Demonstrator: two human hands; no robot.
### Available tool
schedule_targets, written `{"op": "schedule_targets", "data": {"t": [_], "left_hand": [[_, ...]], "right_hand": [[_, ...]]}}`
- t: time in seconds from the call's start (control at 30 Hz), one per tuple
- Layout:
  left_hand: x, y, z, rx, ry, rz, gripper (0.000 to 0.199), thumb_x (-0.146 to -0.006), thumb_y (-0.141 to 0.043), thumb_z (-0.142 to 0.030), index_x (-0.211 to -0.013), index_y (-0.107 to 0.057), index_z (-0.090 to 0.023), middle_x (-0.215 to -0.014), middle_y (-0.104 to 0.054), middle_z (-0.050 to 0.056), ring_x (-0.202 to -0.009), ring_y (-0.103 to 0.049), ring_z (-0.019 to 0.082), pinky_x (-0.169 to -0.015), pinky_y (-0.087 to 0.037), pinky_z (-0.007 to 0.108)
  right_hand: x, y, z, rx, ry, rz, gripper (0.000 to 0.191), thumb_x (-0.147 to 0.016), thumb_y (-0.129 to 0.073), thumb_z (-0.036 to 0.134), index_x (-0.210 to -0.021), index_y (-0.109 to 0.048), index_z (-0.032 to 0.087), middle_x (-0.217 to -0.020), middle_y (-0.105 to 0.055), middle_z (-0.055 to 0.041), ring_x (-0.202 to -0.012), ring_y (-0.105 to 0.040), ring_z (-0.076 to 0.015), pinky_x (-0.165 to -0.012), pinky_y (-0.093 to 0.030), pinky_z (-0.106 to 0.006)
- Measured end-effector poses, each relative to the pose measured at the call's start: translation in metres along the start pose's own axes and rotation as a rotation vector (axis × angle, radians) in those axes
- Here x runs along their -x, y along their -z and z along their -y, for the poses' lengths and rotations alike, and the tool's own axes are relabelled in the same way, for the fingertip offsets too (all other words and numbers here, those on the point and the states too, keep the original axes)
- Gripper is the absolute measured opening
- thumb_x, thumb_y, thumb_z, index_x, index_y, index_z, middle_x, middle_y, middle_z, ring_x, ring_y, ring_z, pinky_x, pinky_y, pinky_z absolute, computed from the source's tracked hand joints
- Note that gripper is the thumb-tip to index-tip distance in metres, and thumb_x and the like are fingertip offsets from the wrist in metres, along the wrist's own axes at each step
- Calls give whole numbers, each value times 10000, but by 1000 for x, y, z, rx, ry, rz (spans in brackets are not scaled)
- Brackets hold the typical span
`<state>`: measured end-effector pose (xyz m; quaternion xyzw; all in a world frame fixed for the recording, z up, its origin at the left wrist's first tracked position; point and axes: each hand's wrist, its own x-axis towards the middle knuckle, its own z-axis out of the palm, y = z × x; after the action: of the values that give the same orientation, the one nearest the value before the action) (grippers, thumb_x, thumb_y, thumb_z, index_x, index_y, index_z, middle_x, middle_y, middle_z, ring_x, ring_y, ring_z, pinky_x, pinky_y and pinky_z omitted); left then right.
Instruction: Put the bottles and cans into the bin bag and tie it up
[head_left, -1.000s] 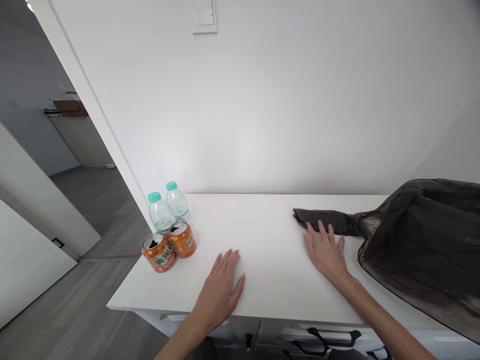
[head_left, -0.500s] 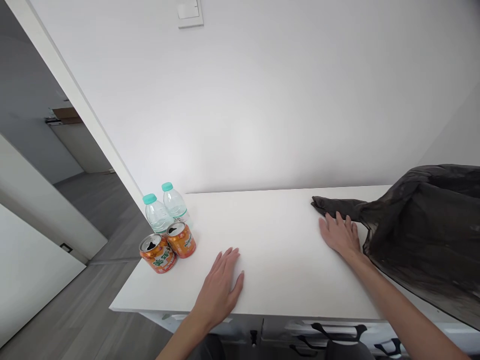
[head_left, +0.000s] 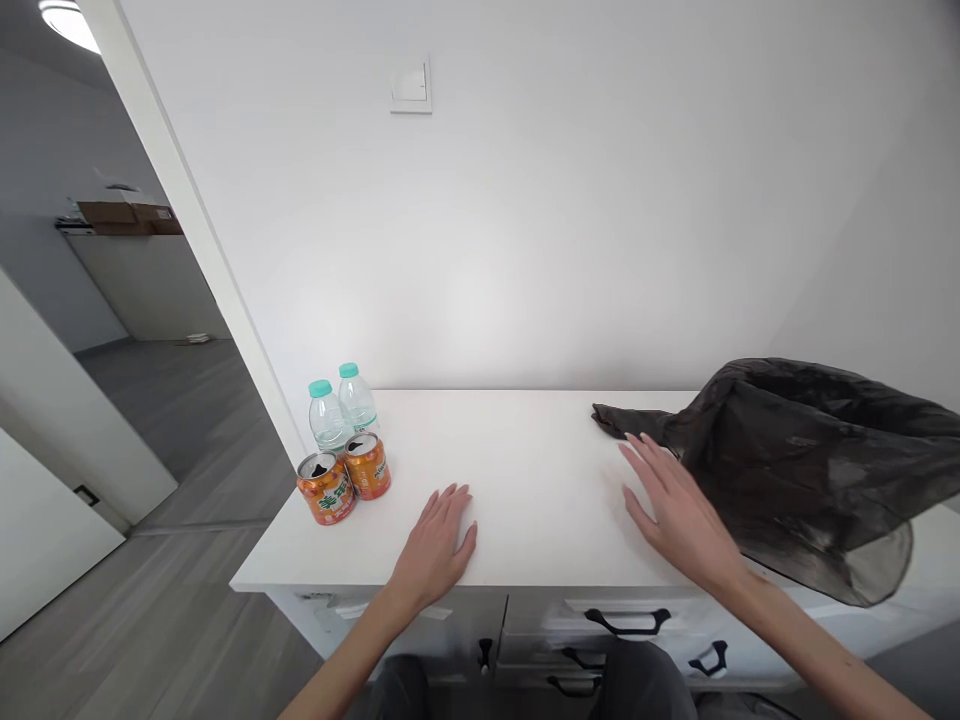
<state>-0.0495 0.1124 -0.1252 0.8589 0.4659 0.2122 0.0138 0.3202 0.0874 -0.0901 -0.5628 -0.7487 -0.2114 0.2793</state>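
Nearest to me, at the bottom of the view, are the wearer's two knees in dark trousers [head_left: 637, 685], in front of drawers with black handles [head_left: 628, 622] under the white desk [head_left: 510, 500].

Over the near part of the desk I see my left hand [head_left: 435, 550], palm down and holding nothing, its fingers close together and the thumb held apart. My right hand [head_left: 682, 515] is well apart from it, also empty, tilted on its edge, with its fingers nearly together and the thumb spread away. Its fingertips are right by the narrow twisted end of the black plastic bag [head_left: 795, 470]; I cannot tell whether they touch it. The bag lies on the right part of the desk, its wide opening spread toward the right.

On the left part of the desk two orange cans [head_left: 326, 490] stand upright side by side, their tops open. Just behind them are two clear bottles [head_left: 328, 420] with green caps, also upright.

Farther back, a white wall [head_left: 562, 220] rises behind the desk and carries a light switch [head_left: 410, 85]. Through the doorway on the left, cardboard boxes [head_left: 124, 217] sit on a ledge beyond a grey floor [head_left: 180, 400].
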Motion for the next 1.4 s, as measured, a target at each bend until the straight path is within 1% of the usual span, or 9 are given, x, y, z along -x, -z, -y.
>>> {"op": "schedule_targets", "data": {"t": [0.13, 0.27, 0.4, 0.5, 0.63, 0.77, 0.93, 1.13, 1.4], "left_hand": [[2, -1, 2, 4, -8, -20, 391, -1054, -405, -385, -1400, -476, -217, -1554, -545, 112, -1500, -436, 261, -1261, -342, 531], [3, 0, 3, -2, -9, -24, 382, -1052, -399, -376, -1381, -496, -209, -1551, -548, 114, -1493, -446, 269, -1256, -346, 533], [4, -1, 4, -7, -9, -24, 392, -1050, -399, -372, -1386, -500, -197, -1550, -549, 119, -1492, -446, 274, -1255, -347, 530], [5, -2, 5, -9, -13, -31, 397, -1049, -402, -374, -1388, -503, -195, -1544, -555, 117, -1489, -451, 276, -1250, -353, 532], [5, -5, 8, -17, -21, -37, 395, -1051, -398, -370, -1384, -508, -190, -1542, -557, 120, -1485, -456, 275, -1250, -354, 530], [4, -6, 9, -17, -26, -45, 403, -1048, -407, -372, -1401, -497, -199, -1539, -560, 115, -1482, -460, 274, -1247, -357, 532], [4, -7, 8, -17, -28, -54, 394, -1047, -405, -373, -1379, -515, -191, -1532, -565, 123, -1475, -470, 279, -1246, -359, 535], [4, -5, 8, -19, -34, -65, 384, -1039, -413, -364, -1375, -521, -212, -1513, -585, 106, -1464, -485, 266, -1246, -361, 525], [4, -4, 6, -29, -26, -54, 372, -1044, -408, -361, -1360, -525, -205, -1505, -592, 104, -1459, -490, 260, -1250, -356, 513]], "right_hand": [[-26, 88, -9, 80, 125, -250, 553, -1022, -447, 295, -1564, -372, 213, -1396, -633, -142, -1320, -590, -307, -1159, -417, -504], [-33, 129, -46, 272, 38, -320, 524, -1014, -419, 357, -1495, -453, 152, -1308, -670, -181, -1242, -625, -331, -1156, -401, -505], [-17, 123, -102, 396, -203, -202, 621, -987, -317, 534, -1387, -551, 121, -1291, -664, -230, -1281, -573, -386, -1140, -368, -554], [-7, 111, -136, 360, -320, -101, 670, -928, -300, 681, -1214, -642, 181, -1220, -704, -210, -1285, -563, -398, -1159, -303, -574], [-6, 102, -161, 237, -357, -94, 605, -879, -360, 751, -1019, -672, 252, -1066, -761, -142, -1160, -627, -375, -1155, -261, -539], [-10, 97, -175, 185, -385, -82, 640, -857, -380, 794, -995, -694, 254, -972, -762, -134, -1075, -643, -368, -1086, -311, -507], [-18, 91, -178, 153, -396, -25, 624, -863, -428, 786, -1047, -686, 249, -992, -760, -116, -1129, -616, -362, -1086, -298, -490], [-31, 92, -153, 119, -370, -34, 604, -903, -431, 746, -1131, -629, 223, -1031, -748, -124, -1134, -622, -330, -1122, -275, -480], [-36, 90, -146, 123, -370, -94, 587, -940, -340, 706, -992, -668, 222, -1010, -763, -126, -1080, -644, -337, -1118, -297, -500]]}}
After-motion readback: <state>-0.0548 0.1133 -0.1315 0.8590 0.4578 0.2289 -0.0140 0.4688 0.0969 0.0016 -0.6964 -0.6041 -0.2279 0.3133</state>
